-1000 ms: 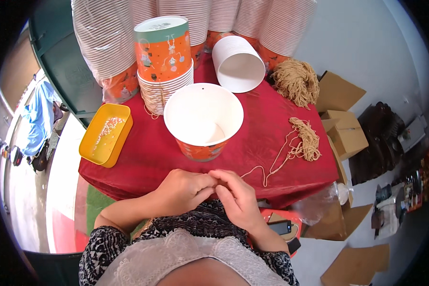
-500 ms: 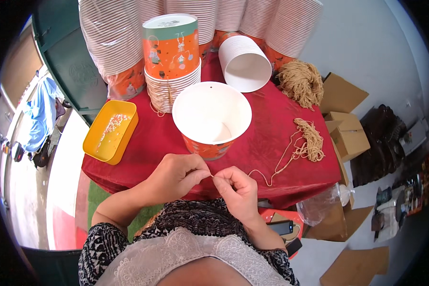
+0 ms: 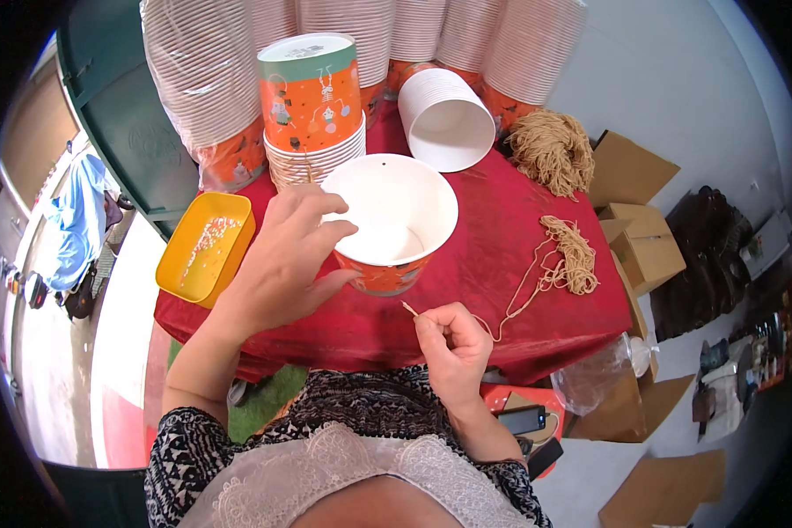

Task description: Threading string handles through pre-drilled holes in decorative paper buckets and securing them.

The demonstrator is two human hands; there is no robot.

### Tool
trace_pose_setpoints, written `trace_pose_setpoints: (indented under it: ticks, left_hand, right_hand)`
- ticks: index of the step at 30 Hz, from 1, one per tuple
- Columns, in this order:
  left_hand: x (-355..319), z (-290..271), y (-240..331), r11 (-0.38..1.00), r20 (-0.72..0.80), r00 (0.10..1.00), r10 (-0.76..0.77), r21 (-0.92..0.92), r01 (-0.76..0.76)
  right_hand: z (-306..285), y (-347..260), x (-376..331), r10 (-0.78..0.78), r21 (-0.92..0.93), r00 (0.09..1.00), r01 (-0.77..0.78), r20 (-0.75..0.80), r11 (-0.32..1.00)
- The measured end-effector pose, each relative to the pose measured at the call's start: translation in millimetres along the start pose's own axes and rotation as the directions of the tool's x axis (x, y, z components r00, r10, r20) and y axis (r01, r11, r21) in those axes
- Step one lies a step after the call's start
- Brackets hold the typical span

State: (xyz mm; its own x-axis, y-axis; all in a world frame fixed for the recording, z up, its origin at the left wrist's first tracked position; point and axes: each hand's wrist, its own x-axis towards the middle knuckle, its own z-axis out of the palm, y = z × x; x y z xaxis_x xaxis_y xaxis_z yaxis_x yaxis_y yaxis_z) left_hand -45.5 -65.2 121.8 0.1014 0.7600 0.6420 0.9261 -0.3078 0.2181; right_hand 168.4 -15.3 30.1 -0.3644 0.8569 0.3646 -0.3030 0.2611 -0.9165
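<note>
Nearest, the right hand (image 3: 453,352) pinches a tan cord (image 3: 408,308) between thumb and forefinger, its tip poking out toward the upper left, its length trailing off to a small loose bundle (image 3: 575,255) on the red cloth (image 3: 493,238). To the right, below the table edge, a phone (image 3: 521,421) lies on a red seat (image 3: 550,403).

The left hand (image 3: 286,251) has its fingers spread and curved at the left side of an upright paper bucket (image 3: 405,207); whether they touch it I cannot tell. That bucket stands mid-table, orange outside, white inside, with a small hole near its far rim. To its left, a yellow tray (image 3: 233,255) contains small white and orange bits (image 3: 209,236).

Behind stands an upturned bucket (image 3: 310,97), topping nested white rims (image 3: 317,160). Its white base carries small dark printing, its end a green band, and its orange wall drawings of a skeleton and other figures. Farther right, a tipped bucket (image 3: 453,132) shows its white inside, near a big tan skein (image 3: 550,154). At the back rise tall bucket stacks (image 3: 348,40); the leftmost is wrapped in clear plastic (image 3: 202,79).
</note>
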Motion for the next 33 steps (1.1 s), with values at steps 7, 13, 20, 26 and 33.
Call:
trace_pose_setpoints:
  ticks: [7,13,20,26,33]
  left_hand:
    - [7.7,17.3,-5.4,0.975,0.126,0.971,0.204,0.063,-0.213]
    - [8.5,22.1,18.6,0.973,0.197,0.952,0.232,-0.058,-0.225]
    - [13.9,14.2,11.7,0.974,0.165,0.973,0.159,-0.188,-0.127]
    - [24.5,9.2,5.4,0.964,0.144,0.981,0.131,-0.252,-0.091]
    - [30.1,12.7,2.6,0.963,0.169,0.974,0.153,-0.246,-0.109]
  right_hand:
    - [0.2,2.2,2.3,-0.163,-0.129,0.984,0.152,-0.079,0.98]
    - [-8.4,8.3,4.2,-0.183,-0.169,0.973,0.158,-0.143,0.973]
    - [-12.5,12.7,7.9,-0.181,-0.185,0.97,0.15,-0.16,0.971]
    - [-11.8,12.8,13.4,-0.115,-0.111,0.985,0.101,-0.132,0.989]
    - [-10.3,12.2,17.4,-0.099,-0.097,0.989,0.088,-0.107,0.991]
